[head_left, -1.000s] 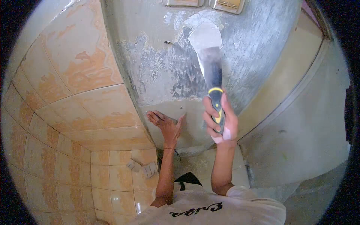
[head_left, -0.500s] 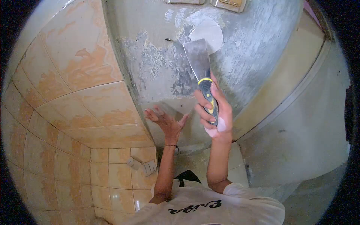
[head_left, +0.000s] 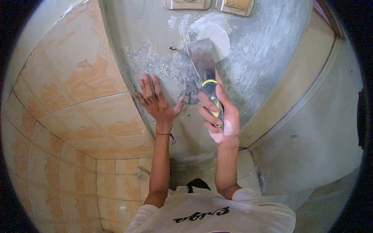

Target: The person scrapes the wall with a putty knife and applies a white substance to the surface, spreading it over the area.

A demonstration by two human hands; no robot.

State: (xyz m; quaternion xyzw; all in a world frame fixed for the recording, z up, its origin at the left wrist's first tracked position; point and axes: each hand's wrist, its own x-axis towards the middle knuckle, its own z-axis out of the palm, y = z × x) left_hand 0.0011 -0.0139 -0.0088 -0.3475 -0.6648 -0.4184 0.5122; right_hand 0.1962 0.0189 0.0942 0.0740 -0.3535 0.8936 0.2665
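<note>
My right hand [head_left: 220,114] is wrapped round the grey and yellow handle of a putty knife [head_left: 202,58]. The wide metal blade points up at the wall, its upper right edge overlapping a round white patch of filler [head_left: 218,42]. White residue covers part of my right palm near the wrist. My left hand [head_left: 159,101] is spread with fingers apart over the lower left of the worn grey wall [head_left: 171,62]; it appears to lie against the surface. A thin dark cord bracelet [head_left: 166,134] circles my left wrist. Peeling paint and dark blotches show between the hands.
At the top of the wall sit a socket plate [head_left: 187,4] and a switch plate [head_left: 235,5]. A small dark fitting [head_left: 173,48] sticks out of the wall. Orange-patterned tiles [head_left: 89,70] cover the left side. Small pale pieces [head_left: 141,173] lie on the tiled floor.
My left hand has risen and moved left, from below the peeling area onto it, fingers spread. My right hand and the putty knife have shifted only slightly left.
</note>
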